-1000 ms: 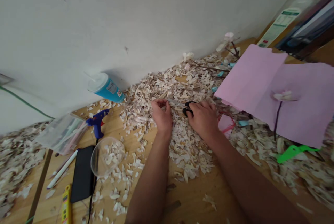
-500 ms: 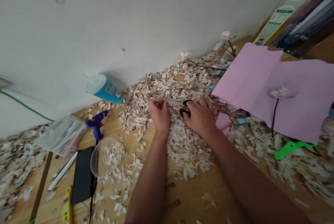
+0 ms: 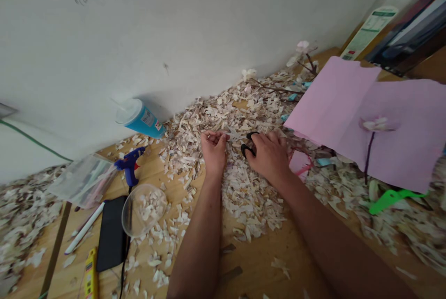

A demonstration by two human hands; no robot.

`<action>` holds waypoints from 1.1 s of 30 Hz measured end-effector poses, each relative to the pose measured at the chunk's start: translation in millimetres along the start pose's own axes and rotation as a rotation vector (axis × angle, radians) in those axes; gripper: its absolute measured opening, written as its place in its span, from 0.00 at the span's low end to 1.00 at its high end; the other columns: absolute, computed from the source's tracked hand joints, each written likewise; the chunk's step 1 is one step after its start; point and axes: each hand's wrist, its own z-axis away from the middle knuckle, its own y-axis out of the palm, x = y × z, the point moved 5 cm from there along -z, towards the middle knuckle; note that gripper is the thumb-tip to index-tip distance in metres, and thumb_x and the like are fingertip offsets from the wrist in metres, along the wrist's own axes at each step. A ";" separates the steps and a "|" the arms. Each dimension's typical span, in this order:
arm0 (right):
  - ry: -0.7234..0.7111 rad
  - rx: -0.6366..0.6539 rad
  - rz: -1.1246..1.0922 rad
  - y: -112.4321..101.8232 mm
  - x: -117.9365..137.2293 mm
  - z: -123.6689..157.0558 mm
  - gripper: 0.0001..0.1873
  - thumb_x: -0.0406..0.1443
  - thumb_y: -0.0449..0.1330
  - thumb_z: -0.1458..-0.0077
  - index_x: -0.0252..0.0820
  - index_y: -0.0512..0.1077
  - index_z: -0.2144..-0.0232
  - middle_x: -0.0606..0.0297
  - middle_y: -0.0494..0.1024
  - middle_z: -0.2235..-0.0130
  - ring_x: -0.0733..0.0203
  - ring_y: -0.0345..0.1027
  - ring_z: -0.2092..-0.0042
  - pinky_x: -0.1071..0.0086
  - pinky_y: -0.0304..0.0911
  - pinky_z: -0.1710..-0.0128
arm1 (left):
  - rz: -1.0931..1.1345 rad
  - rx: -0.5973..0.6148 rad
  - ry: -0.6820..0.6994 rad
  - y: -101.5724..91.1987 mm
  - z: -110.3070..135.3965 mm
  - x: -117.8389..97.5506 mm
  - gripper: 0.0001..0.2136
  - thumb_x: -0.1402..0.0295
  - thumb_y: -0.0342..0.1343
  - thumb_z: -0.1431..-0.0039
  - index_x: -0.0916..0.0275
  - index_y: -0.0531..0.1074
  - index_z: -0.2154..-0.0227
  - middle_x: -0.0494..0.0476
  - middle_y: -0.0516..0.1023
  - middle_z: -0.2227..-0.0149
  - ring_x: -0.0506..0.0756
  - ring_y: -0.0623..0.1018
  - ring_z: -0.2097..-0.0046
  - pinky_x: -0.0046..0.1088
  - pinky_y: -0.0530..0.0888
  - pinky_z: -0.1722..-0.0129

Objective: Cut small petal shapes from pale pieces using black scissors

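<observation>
My right hand (image 3: pixel 269 156) grips black-handled scissors (image 3: pixel 244 150), fingers in the loops. The blades point left toward my left hand (image 3: pixel 213 151) and stand slightly apart. Thumb and fingertips of my left hand are pinched together beside the blade tips, over a thin pale piece that I cannot clearly make out. Both hands are above a thick pile of cream-coloured scraps (image 3: pixel 252 206). Close to my right wrist lies a small pink piece with a red edge (image 3: pixel 300 163).
Pink sheets (image 3: pixel 334 99) and a green tool (image 3: pixel 390 199) lie right, with a flower (image 3: pixel 378 124) on a dark stem. On the left are a blue cup (image 3: pixel 148 121), glue gun (image 3: pixel 130 166), clear bowl (image 3: pixel 129 213), black phone (image 3: pixel 111 236) and yellow cutter (image 3: pixel 90 273). A wall stands behind.
The scissor blades have spread and the handle loops have moved slightly apart. My left hand has turned a little, its fingertips shifting right. The surrounding things stay put.
</observation>
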 end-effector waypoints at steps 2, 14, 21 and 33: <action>-0.021 0.013 0.004 0.9 0.5 0.4 0.09 0.39 0.57 0.45 0.42 0.71 0.62 0.59 0.79 0.61 0.48 0.62 0.53 0.58 0.46 0.56 | -0.011 -0.012 0.010 -1.5 -0.4 1.1 0.18 0.63 0.64 0.49 0.57 0.57 0.65 0.50 0.74 0.66 0.50 0.78 0.63 0.28 0.75 0.59; -0.009 0.017 0.006 0.3 -2.1 -0.3 0.09 0.38 0.57 0.45 0.42 0.71 0.63 0.59 0.79 0.62 0.48 0.61 0.52 0.58 0.45 0.56 | 0.002 0.006 0.005 0.5 -0.2 0.1 0.16 0.66 0.62 0.46 0.57 0.56 0.65 0.50 0.76 0.66 0.50 0.78 0.63 0.29 0.74 0.58; -0.025 0.031 0.025 0.1 -4.3 -0.9 0.07 0.36 0.55 0.43 0.44 0.73 0.66 0.61 0.80 0.64 0.51 0.61 0.54 0.57 0.45 0.54 | 0.026 -0.019 -0.001 0.2 -1.0 1.0 0.17 0.66 0.64 0.48 0.57 0.57 0.66 0.47 0.73 0.68 0.49 0.77 0.65 0.28 0.75 0.59; -0.035 0.044 0.046 -0.3 -2.5 -1.0 0.06 0.37 0.57 0.44 0.43 0.72 0.66 0.61 0.80 0.62 0.50 0.61 0.53 0.57 0.44 0.56 | 0.090 -0.037 -0.014 -2.1 -2.0 0.2 0.17 0.68 0.64 0.48 0.58 0.58 0.66 0.49 0.76 0.66 0.49 0.78 0.64 0.28 0.74 0.60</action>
